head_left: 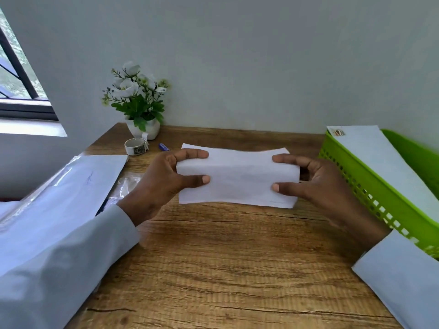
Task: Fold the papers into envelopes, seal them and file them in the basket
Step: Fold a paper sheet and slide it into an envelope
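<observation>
Filling most of the view is the wooden table (225, 269), and off at nine o'clock a big stack of white sheets in clear plastic wrap (64, 193) lies along its left edge. Over at three o'clock sits the green basket (370, 193), perforated wall facing us, with a white envelope (380, 157) lying inside it, a small stamp-like mark at its far corner. Dead centre, the folded paper (237, 179) is up off the table, held flat and lengthwise between both hands. The left hand (164, 181) pinches its left end, thumb on the near face and forefinger curled over the top edge. The right hand (318, 184) mirrors that on the right end, thumb and forefinger clamped on the sheet. Both grips are narrow, closed on the paper. At eleven o'clock, against the wall, stands a white pot of white flowers (137, 98). Just in front of it rests a roll of tape (135, 146), and beside that, a small blue pen-like object (164, 147).
</observation>
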The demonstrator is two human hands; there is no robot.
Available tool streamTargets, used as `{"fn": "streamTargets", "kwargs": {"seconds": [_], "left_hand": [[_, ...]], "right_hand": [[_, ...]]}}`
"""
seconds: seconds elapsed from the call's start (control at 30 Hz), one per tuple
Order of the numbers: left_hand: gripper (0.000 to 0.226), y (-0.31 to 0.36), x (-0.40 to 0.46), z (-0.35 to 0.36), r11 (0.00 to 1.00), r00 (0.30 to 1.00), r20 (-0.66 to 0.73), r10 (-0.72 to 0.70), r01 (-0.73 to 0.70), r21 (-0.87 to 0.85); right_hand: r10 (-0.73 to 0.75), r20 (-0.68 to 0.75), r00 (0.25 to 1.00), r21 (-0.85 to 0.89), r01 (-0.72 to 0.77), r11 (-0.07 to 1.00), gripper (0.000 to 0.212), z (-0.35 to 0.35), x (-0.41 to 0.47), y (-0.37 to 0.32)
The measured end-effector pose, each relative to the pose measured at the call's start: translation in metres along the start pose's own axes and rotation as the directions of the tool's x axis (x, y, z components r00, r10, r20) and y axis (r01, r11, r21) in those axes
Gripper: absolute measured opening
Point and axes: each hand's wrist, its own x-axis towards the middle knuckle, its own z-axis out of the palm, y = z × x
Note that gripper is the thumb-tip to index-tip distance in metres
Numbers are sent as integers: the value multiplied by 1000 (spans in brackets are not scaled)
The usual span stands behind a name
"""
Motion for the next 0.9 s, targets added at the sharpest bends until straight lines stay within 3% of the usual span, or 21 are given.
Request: {"fn": "streamTargets", "kwargs": {"seconds": [0.07, 0.17, 0.33, 0.53, 0.67, 0.77, 0.9], "left_hand": [[39, -1, 0, -2, 987, 995, -39, 95, -89, 135], [22, -1, -1, -5, 937, 975, -74, 207, -176, 302], [14, -3, 1, -8, 806, 961, -55, 271, -196, 559], [23, 20, -3, 17, 595, 944, 152, 293, -304, 744], [30, 32, -1, 42, 453, 897, 284, 340, -421, 786], [25, 34, 2, 48, 441, 872, 310, 378, -464, 769], [16, 37, 5, 34, 560, 894, 261, 365, -435, 705]], "right_hand": [[-73, -31, 997, -161, 67, 985, 38, 2, 1, 1], [-195, -56, 979, -251, 175, 952, 14, 2, 2, 1], [-236, -31, 971, -335, 212, 918, 9, -2, 8, -1], [-240, 97, 966, -589, 250, 768, 5, 9, 4, -20], [-302, 183, 936, -666, 344, 662, 18, 31, -1, -35], [-315, 218, 924, -679, 375, 631, 18, 36, 0, -41], [-240, 193, 951, -625, 308, 717, 13, 23, 6, -44]]}}
